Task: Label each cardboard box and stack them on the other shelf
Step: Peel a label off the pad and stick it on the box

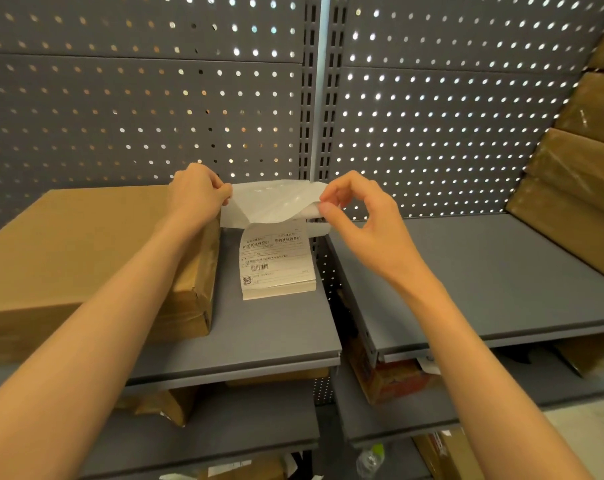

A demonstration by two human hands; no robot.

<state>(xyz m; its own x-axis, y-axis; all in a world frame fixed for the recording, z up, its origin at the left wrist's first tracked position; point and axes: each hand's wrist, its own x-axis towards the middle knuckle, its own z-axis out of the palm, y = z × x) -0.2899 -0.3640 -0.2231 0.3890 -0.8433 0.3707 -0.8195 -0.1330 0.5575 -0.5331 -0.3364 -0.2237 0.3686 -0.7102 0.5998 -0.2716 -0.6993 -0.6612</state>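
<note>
A stack of printed shipping labels [278,265] lies on the left grey shelf [259,327], just right of a large cardboard box [68,258]. Above the stack I hold a white label sheet [273,202] stretched between both hands. My left hand [196,192] pinches its left edge over the box's far corner. My right hand [356,216] pinches the right corner between thumb and forefinger, where a thin layer curls away. Several taped cardboard boxes [577,174] are stacked at the far right of the right shelf [484,271].
Grey perforated panels [432,98] back both shelves, split by a slotted upright [314,98]. Lower shelves carry more cartons, a red-printed box [394,379] and a plastic bottle [370,460]. Pale floor shows at the bottom right.
</note>
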